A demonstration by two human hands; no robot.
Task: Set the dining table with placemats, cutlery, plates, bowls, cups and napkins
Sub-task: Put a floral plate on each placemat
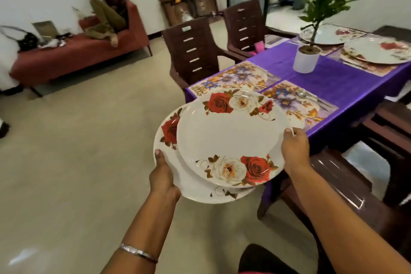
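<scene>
From my head camera, I held two white rose-printed plates in the air just short of the table's near corner. My left hand (163, 176) gripped the lower plate (165, 131) at its near-left rim, thumb on top and fingers curled out of sight beneath. My right hand (294, 147) grasped the upper plate (229, 135) at its right edge, thumb over the rim; that plate lay shifted to the right on the lower one. A silver bangle (138, 252) sat on my left wrist. Past the plates, the purple tablecloth (333, 80) carried two floral placemats (235, 78) side by side at the near end, the right one with cutlery (311, 98) on it. A potted plant (306, 60) stood mid-table, and two more plates (378, 50) rested on mats at the far end. Brown chairs (193, 51) stood along the far side, and a person sat on a red sofa (73, 53) by the wall
</scene>
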